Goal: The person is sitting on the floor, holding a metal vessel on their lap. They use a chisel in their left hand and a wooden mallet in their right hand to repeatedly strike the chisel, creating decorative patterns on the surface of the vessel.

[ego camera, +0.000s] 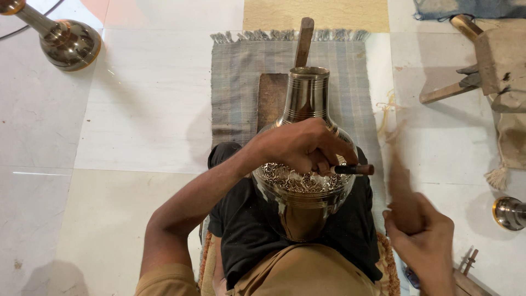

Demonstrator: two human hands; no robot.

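Your left hand (298, 145) grips a small dark tool (353, 169) against the brass vase (304, 164) on your lap. One engraved band is finished; the belly below is plain. Your right hand (422, 235), beside the vase, looks blurred, loosely closed, and what it grips I cannot tell.

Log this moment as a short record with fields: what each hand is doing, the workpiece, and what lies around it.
left hand: left hand rests on the metal vase, gripping a dark chisel
right hand: right hand raised at the right, blurred; contents unclear
workpiece: metal vase lying on the lap, engraved band around its belly
under it: striped mat with wooden block
nearby: second vase top left, wooden mallet top right
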